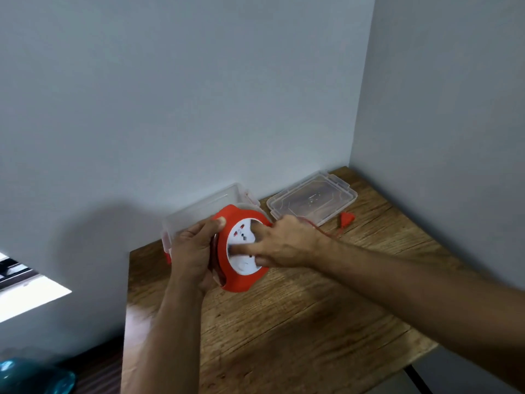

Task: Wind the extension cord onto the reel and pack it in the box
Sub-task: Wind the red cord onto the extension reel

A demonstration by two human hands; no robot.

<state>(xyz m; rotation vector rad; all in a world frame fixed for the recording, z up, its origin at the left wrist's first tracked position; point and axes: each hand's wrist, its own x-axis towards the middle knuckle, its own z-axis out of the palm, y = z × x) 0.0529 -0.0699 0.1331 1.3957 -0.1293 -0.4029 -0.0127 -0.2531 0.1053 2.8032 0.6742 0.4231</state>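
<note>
Winding under way above the wooden table (284, 322): left hand (193, 251) clamped on red reel (241, 280) to steady it, right hand (287, 245) fingers spread on white hub, turning; cord (321, 230) and plug (347, 217) trailing beside lid (312, 199); open box (204, 206) waiting behind.

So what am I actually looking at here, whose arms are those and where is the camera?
No machine here: a person wears a camera on the head, so this single view looks down their own arms. The left hand holds a red cord reel by its edge; the right hand presses fingers on its white socket face. A thin red cord runs to a red plug lying on the wooden table. Behind stand a clear plastic box and, apart, its lid.
</note>
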